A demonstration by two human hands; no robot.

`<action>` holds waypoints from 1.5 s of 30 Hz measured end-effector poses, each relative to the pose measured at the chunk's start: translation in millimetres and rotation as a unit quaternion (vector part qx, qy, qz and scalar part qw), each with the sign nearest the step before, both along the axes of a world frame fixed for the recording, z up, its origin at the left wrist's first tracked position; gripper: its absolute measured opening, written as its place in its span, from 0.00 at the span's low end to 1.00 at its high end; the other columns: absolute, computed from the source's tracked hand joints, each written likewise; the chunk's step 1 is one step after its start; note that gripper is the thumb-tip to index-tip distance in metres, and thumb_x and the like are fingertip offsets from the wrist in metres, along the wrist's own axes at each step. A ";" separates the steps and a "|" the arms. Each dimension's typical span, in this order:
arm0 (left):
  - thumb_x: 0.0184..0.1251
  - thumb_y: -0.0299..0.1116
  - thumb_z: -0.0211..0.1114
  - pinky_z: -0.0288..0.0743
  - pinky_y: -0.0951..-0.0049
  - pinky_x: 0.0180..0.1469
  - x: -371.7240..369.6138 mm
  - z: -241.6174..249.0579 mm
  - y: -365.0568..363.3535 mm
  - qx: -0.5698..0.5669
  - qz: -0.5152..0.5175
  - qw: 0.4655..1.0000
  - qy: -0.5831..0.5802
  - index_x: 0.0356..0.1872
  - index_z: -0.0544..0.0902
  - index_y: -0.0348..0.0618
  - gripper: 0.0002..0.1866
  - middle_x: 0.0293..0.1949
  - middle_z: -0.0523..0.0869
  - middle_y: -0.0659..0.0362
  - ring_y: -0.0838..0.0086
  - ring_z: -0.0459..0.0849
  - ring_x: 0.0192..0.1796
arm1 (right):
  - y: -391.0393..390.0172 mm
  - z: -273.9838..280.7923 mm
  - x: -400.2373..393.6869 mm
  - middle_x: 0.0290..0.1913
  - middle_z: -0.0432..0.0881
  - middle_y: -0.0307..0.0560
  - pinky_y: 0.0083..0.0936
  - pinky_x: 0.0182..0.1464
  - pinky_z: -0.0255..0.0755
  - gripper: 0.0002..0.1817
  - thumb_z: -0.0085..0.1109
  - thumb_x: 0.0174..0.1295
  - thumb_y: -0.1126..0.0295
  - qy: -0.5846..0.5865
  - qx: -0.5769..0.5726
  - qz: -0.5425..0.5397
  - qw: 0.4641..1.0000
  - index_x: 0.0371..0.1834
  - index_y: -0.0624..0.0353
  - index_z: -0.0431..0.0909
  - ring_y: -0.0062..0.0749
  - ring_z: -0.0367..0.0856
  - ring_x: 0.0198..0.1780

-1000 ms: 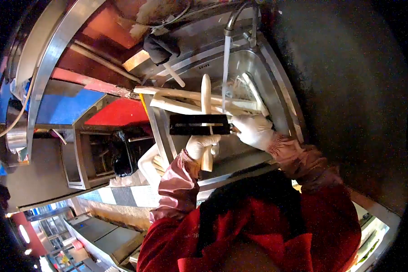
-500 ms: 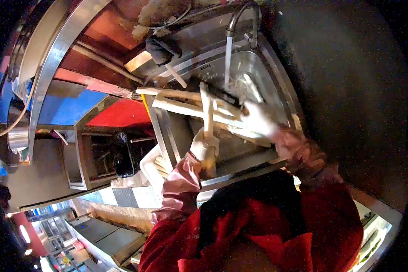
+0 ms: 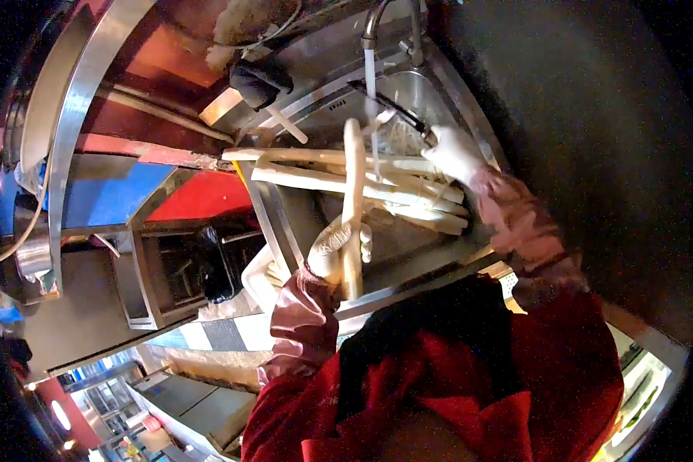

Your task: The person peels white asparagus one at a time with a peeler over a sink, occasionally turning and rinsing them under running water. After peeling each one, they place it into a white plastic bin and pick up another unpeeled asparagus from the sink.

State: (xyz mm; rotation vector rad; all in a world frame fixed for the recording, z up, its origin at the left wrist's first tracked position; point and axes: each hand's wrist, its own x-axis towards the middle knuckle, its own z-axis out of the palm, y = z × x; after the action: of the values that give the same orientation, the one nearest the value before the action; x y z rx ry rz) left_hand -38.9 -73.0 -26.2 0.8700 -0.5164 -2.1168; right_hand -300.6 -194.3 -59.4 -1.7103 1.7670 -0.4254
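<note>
A long pale peeled stalk [image 3: 353, 177] stands out of my left hand [image 3: 336, 248], whose gloved fingers are wrapped round its lower part. My right hand [image 3: 453, 156], also in a whitish glove, grips the handle of a dark, long-bladed tool [image 3: 393, 108] near the right side of the sink. Several more pale stalks [image 3: 308, 179] lie across the metal sink [image 3: 266, 223], beyond the held one. Water runs from the faucet [image 3: 370, 35] between the tool and the held stalk. Thin pale shreds [image 3: 396, 138] lie in the basin under the tool.
A dark cloth-like bundle [image 3: 260, 83] with a pale handle is at the sink's back left. Left of the sink are a black plastic bag [image 3: 217, 266], a white container [image 3: 262, 277] with pale pieces, and red and blue panels. A dark surface [image 3: 593, 154] fills the right.
My right hand and the dark tool have moved up and away from the stalks, toward the sink's right side. My left hand still holds the stalk, slightly lower and further left.
</note>
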 end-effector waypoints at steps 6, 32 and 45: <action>0.71 0.50 0.46 0.66 0.75 0.24 2.0 -22.1 -7.8 0.035 0.026 0.996 0.077 0.56 0.70 0.46 0.22 0.30 0.74 0.63 0.78 0.70 0.24 | 90.0 32.2 43.5 0.24 0.78 0.45 0.37 0.28 0.73 0.10 0.56 0.50 0.71 0.075 -0.139 0.222 0.962 0.36 0.57 0.74 0.41 0.79 0.25; 0.68 0.46 0.54 0.70 0.76 0.20 14.1 -15.0 18.3 0.050 0.063 0.987 0.142 0.60 0.64 0.36 0.28 0.28 0.75 0.56 0.74 0.72 0.20 | 9.2 -7.1 0.8 0.28 0.82 0.50 0.38 0.32 0.73 0.14 0.60 0.54 0.62 0.002 -0.071 0.042 0.997 0.42 0.54 0.78 0.46 0.81 0.29; 0.68 0.51 0.51 0.74 0.75 0.13 10.9 -30.5 6.8 0.085 -0.016 0.970 0.229 0.44 0.76 0.39 0.23 0.20 0.76 0.59 0.74 0.77 0.15 | -8.0 -16.9 -2.9 0.29 0.82 0.54 0.36 0.31 0.73 0.15 0.60 0.54 0.61 0.126 0.030 0.055 0.990 0.40 0.58 0.79 0.42 0.82 0.29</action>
State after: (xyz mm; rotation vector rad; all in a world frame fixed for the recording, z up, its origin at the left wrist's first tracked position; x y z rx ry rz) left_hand -27.9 -66.2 -56.7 0.4352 -0.1093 -2.3190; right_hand -303.4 -202.3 -76.3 -1.8749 1.8269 -0.1089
